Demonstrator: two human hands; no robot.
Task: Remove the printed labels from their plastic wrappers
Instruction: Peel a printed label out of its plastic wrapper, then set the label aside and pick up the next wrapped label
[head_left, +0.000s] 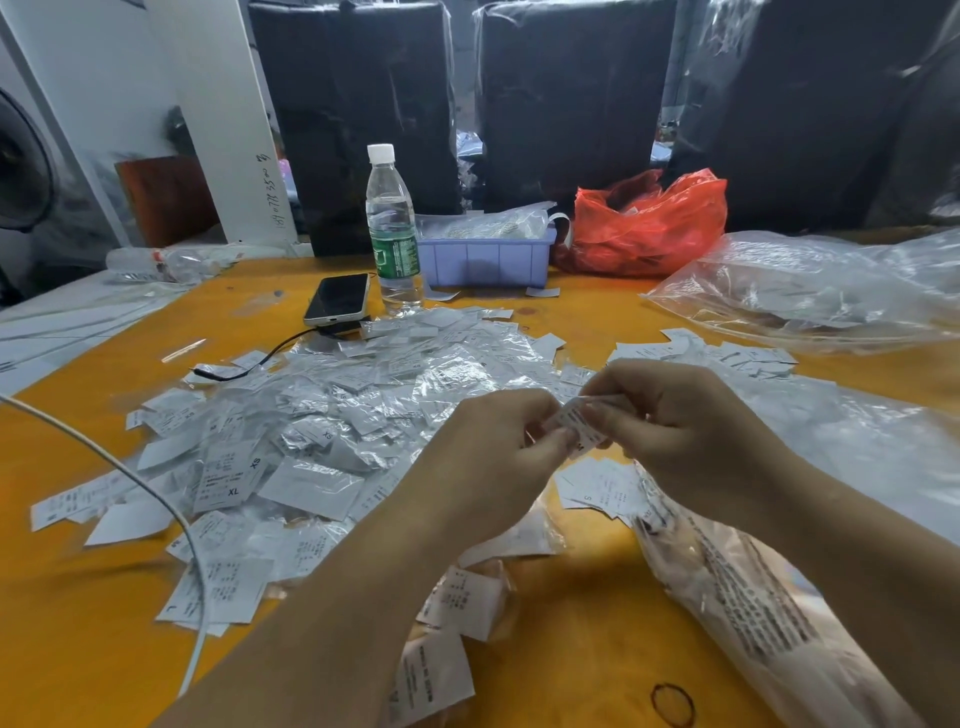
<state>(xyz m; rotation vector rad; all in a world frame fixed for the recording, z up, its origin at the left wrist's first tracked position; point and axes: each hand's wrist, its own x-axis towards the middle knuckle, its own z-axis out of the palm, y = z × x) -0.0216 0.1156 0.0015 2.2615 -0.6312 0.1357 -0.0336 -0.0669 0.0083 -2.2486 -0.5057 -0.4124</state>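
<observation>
Orange tabletop (587, 587) fills most of the frame, with dark wrapped bundles (358, 119) standing across the top and a water bottle (392, 228), a phone (337, 300), a lilac tray (485, 260) and a red bag (649, 223) in the upper middle.

Right of centre I hold one wrapped label (576, 421) up between both hands, clear of the table. My left hand (488, 457) pinches its lower left end with curled fingers; my right hand (680, 421) pinches the upper right end, fingertips bent in over it. So the label's long axis runs on a slant from lower left to upper right, straight across the gap between my two pinches, and both hands are equally close to it. I judge the coming pull has to run along that slant, one hand keeping the film while the other draws the paper out.

I cannot make out which end of the wrapper is open, nor which fingers are on film and which on paper: my fingertips cover most of it. The print on it is too small to read.

Left and centre lies the big pile of labels and wrappers (332, 415); a smaller stack of labels (602, 488) sits just below my right hand. My forearms hide the table beneath them.
</observation>
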